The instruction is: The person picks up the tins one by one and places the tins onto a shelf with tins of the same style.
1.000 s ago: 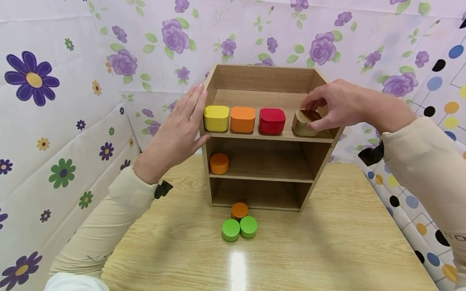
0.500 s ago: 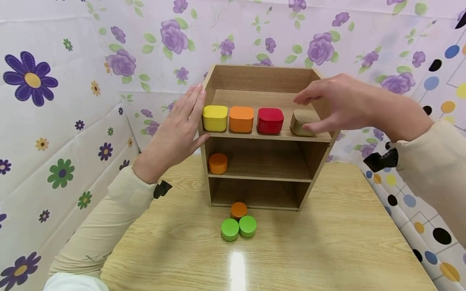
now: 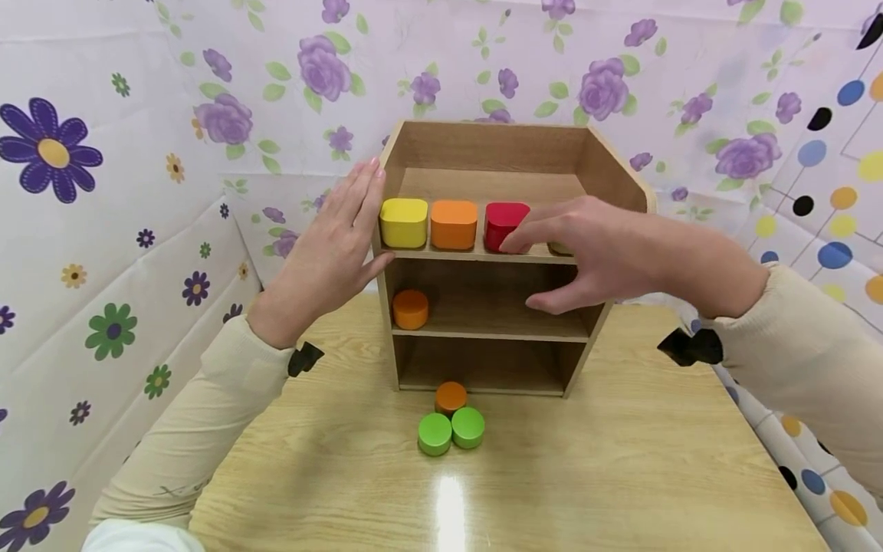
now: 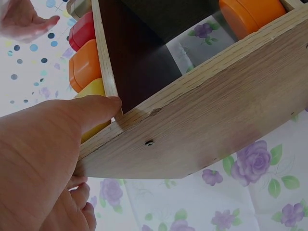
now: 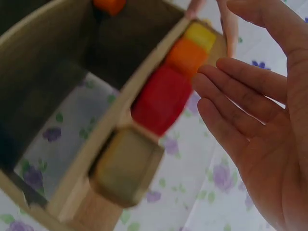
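Observation:
A wooden shelf unit [image 3: 493, 337] stands on the table. My left hand [image 3: 331, 245] holds its left side, fingers along the outer panel and thumb [image 4: 98, 108] on the front edge. On the top board sit a yellow box [image 3: 404, 224], an orange box [image 3: 453, 225], a red box [image 3: 506, 224] and an olive-gold box [image 5: 127, 166]. My right hand [image 3: 593, 249] is in front of the shelf's right part, thumb and fingers spread, holding nothing. It hides most of the gold box in the head view; the right wrist view shows that box apart from the palm.
An orange round tub [image 3: 410, 310] sits at the left of the middle shelf. On the table [image 3: 586, 475] before the unit stand another orange round tub [image 3: 451, 398] and two green round tubs [image 3: 434, 434]. Patterned cloth walls [image 3: 138, 307] enclose the table.
My right hand has let go of the gold box and moved left and down, in front of the shelf. The left hand stays on the shelf's side.

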Demonstrator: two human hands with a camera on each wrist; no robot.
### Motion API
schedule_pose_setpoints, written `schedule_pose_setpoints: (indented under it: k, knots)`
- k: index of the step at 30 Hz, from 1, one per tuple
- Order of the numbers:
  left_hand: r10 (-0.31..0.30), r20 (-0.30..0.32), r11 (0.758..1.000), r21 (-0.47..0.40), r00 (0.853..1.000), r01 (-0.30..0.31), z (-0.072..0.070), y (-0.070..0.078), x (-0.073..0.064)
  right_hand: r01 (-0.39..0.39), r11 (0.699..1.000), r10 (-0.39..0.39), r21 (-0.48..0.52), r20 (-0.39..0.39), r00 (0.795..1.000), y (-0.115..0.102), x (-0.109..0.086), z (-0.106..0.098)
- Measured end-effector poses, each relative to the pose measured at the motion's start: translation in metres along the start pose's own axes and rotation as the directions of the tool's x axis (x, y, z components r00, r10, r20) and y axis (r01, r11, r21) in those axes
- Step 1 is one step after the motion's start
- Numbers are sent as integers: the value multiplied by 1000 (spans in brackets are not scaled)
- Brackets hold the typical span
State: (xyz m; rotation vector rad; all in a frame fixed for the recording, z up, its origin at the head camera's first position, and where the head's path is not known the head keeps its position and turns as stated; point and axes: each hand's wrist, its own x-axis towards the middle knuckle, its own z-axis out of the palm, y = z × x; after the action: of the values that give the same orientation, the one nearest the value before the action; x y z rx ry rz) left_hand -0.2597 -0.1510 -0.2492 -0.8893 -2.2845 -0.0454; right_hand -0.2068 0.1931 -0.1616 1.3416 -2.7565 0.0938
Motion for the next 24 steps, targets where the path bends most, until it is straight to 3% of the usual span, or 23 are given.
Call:
schedule_pose_setpoints:
  k: [7, 15, 24]
  knots:
    - [-9, 3, 1000, -16, 1000, 9, -1, 0, 0, 84, 996, -87, 41, 78, 993, -8, 8, 36]
    - [0, -6, 1000, -2, 1000, 0, -3, -1, 2, 162, 981, -179, 108, 175, 968, -10, 23, 82]
    - [-16, 15, 1000, -18, 1000, 17, -2, 0, 1, 69, 988, -114, 141, 338, 934, -11, 32, 135]
